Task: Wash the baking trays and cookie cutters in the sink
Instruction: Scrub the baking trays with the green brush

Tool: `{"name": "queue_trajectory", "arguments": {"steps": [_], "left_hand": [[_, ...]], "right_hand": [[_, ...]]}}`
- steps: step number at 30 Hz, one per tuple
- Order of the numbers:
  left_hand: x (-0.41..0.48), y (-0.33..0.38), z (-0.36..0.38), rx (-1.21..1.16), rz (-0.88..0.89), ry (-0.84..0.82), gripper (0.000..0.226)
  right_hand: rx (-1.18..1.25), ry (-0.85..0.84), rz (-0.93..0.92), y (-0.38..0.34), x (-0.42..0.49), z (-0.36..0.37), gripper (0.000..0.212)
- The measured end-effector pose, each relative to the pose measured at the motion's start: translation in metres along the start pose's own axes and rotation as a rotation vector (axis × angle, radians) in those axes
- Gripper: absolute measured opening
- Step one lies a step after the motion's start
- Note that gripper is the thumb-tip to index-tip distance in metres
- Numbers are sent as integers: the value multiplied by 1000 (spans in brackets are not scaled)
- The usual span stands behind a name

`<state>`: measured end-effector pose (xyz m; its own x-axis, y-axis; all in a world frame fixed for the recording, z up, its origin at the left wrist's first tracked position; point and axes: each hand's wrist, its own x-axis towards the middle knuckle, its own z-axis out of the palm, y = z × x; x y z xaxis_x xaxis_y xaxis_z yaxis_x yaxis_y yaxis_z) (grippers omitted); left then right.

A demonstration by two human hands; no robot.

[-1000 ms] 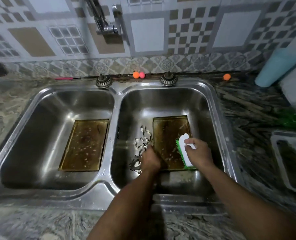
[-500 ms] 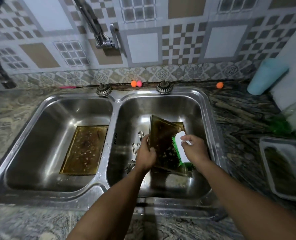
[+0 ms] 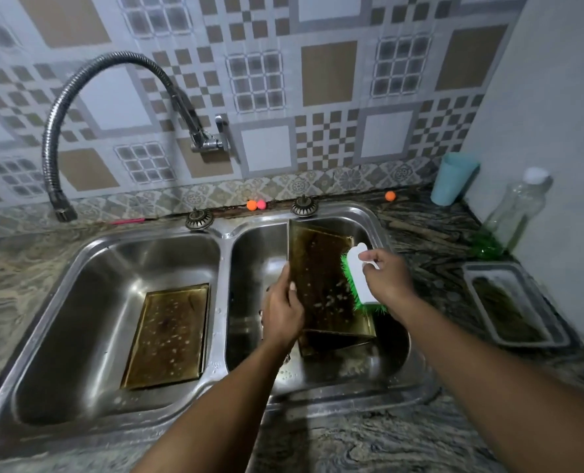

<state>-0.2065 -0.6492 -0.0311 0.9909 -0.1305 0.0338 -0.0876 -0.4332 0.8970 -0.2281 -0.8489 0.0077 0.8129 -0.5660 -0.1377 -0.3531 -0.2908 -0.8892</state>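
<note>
Now lifted for scrubbing.
My left hand (image 3: 282,310) grips the greasy brown baking tray (image 3: 321,285) tilted; right hand (image 3: 389,281) clutches a green-bristled white brush (image 3: 360,285).

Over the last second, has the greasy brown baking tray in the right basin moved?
Yes. The baking tray has tipped up off the right basin floor, its far edge now at the back rim.

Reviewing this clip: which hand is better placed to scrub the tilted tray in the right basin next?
Right. The right hand grips the brush, with its green bristles at the tilted tray's right side. The left hand holds the tray's left edge, propping it up.
</note>
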Motion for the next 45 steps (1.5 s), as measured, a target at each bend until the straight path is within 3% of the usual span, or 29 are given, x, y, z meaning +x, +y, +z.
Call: {"name": "queue_trajectory", "arguments": {"steps": [5,14,19,25,35,45], "left_hand": [[-7,15,-4,-82,82,-39,51],[-19,37,21,-219,7,-73,48],[-23,41,51,-137,-4,-5,46],[-30,44,84,-113,-46,60,45],[-49,56,99,-173,-99,95,45],[-48,68,73,-205,-52,149,46]], "right_hand": [[-9,80,-9,-7,-18,-21,25],[-148,268,38,10,-19,-108,28],[-168,327,78,28,-7,-159,30],[-203,282,127,67,11,-195,31],[-157,172,148,101,12,-194,30],[-110,287,80,59,16,-195,28]]}}
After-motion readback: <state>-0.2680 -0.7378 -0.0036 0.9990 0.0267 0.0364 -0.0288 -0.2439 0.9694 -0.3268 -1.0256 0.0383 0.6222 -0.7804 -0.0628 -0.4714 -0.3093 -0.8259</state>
